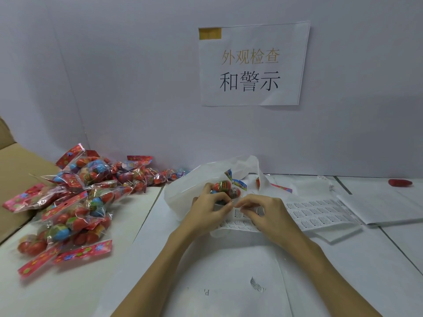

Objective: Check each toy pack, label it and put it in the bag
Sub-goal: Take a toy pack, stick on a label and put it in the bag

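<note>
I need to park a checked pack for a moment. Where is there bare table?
Bare: near edge right of the forearms, below the label sheets; far right, before the red object. Crowded: left, under the pile of packs; centre, around the bag and both hands.

The toy packs (75, 202) heaped at the table's left edge are clear film over red and blue balls, with red header cards printed in small flowers. The bag (183, 193) is white. The label sheet (320, 213) is white with rows of fine black print. The wall sign (251, 65) carries gold and black characters.
</note>
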